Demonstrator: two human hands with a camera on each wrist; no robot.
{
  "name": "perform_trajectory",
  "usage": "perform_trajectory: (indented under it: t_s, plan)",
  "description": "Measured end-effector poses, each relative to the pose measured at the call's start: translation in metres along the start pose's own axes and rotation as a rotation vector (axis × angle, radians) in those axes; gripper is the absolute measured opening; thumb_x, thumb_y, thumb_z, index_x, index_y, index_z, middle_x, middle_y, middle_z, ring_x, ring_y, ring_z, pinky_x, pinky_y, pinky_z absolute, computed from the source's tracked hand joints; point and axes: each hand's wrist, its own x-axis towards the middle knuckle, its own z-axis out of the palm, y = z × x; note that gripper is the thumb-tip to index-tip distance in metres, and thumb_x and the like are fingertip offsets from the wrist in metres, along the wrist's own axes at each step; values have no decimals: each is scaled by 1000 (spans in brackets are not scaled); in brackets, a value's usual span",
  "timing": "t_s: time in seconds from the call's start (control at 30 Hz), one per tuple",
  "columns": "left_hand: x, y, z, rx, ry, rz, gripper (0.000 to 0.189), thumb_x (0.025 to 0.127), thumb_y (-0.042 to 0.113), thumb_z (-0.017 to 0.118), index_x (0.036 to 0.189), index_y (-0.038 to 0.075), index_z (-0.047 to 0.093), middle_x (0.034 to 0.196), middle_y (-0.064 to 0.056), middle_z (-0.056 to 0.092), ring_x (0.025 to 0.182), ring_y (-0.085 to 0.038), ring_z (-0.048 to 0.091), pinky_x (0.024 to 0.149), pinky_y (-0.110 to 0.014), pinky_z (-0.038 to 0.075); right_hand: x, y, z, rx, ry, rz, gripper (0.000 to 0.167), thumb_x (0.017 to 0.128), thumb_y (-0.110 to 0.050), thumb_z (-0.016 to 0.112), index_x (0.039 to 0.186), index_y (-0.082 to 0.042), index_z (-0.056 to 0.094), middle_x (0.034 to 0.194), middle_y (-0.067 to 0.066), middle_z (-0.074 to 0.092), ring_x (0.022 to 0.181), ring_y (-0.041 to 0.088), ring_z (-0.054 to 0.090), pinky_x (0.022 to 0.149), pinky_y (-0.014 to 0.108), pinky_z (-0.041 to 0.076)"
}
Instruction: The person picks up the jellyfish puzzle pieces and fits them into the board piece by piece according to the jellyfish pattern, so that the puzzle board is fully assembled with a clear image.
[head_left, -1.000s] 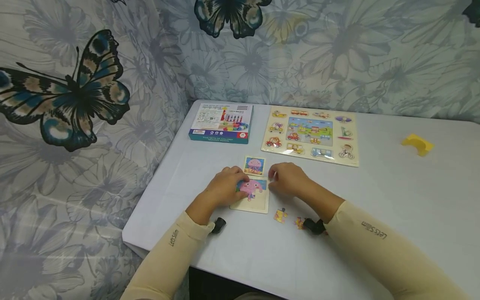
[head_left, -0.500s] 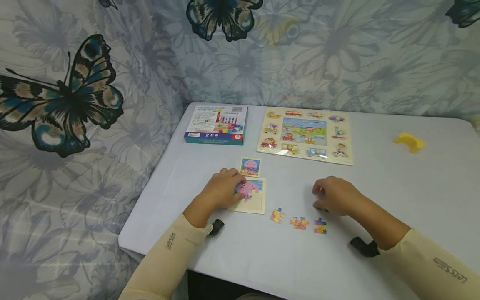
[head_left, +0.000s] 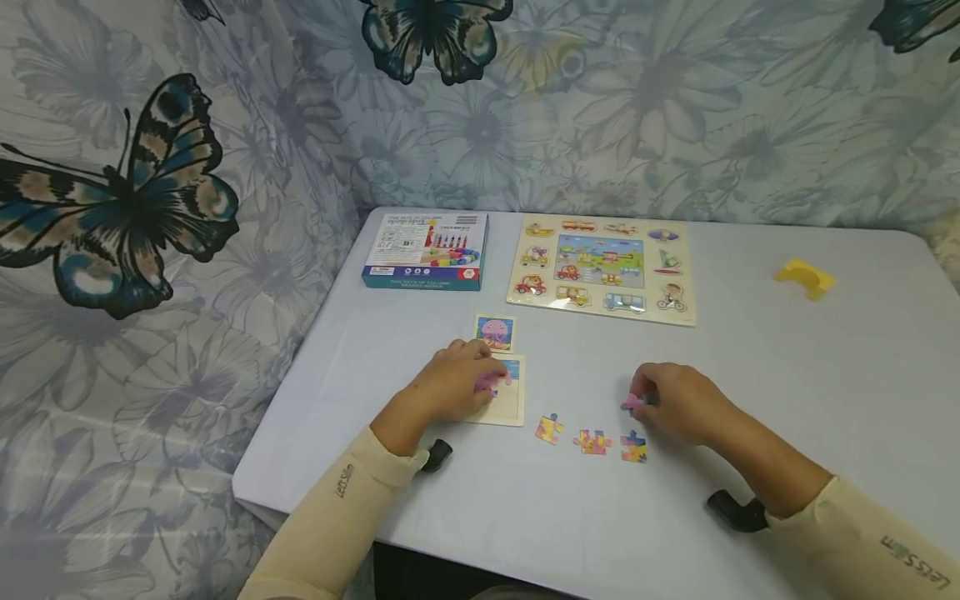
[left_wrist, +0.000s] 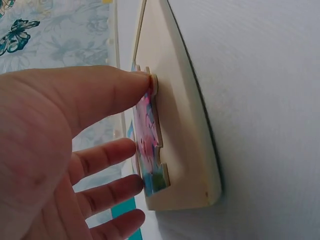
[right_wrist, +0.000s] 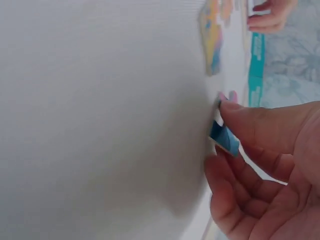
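Observation:
A small wooden puzzle board (head_left: 512, 410) lies on the table, its upper part filled with joined pink-and-blue pieces (left_wrist: 147, 135). My left hand (head_left: 444, 385) rests on it; in the left wrist view the thumb and fingertips touch those pieces, the fingers fairly straight. To the right, just above the table, my right hand (head_left: 686, 402) pinches a puzzle piece (right_wrist: 225, 137) with pink and blue on it. Between the hands lie three loose pieces: a yellow one (head_left: 549, 429), a yellow-and-pink one (head_left: 592, 442) and a yellow-and-blue one (head_left: 633, 448).
Touching or close to the board's far edge is a jellyfish picture card (head_left: 495, 332). A teal-edged box (head_left: 425, 250) and a vehicle puzzle (head_left: 517, 279) lie at the back. The yellow arch block (head_left: 805, 277) sits far right. Patterned fabric (head_left: 660, 108) hangs behind the table.
My right hand has left the board's right side, moved right past the loose pieces, and picked up a puzzle piece there. My left hand stays on the board, shifted slightly over the pieces.

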Motion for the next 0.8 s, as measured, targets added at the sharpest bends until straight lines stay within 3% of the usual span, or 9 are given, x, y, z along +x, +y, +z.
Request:
perform_trajectory:
  t_s: [0.17,0.33,0.57,0.8]
  plan:
    - [0,-2,1,-21,-1,-17,40,95,33,71,135,34,66,140,0,54,127,-23,46,109,-46,43,11,-17,-6,46,-9,-53,11,89,-15,80,87,-13,69,76,0,60,77,19,54,66,31,46]
    - [2,-6,3,-38,-5,-8,40,94,34,72,134,35,66,141,1,53,127,-23,46,108,-46,43,34,-45,-8,122,-48,-102,7,90,-16,78,88,-13,72,79,0,63,77,18,55,68,30,47]
    - [3,-12,5,-72,32,-1,39,94,33,72,133,35,67,139,2,53,129,-24,46,108,-47,43,74,-93,8,232,-142,-149,4,91,-16,76,91,-13,76,83,0,68,78,16,59,69,29,50]
    - [4,-14,8,-94,27,-16,43,94,32,71,136,34,65,139,5,52,128,-21,44,105,-46,44,90,-122,28,218,-196,-176,5,91,-15,77,88,-11,77,78,0,67,77,16,57,68,26,48]
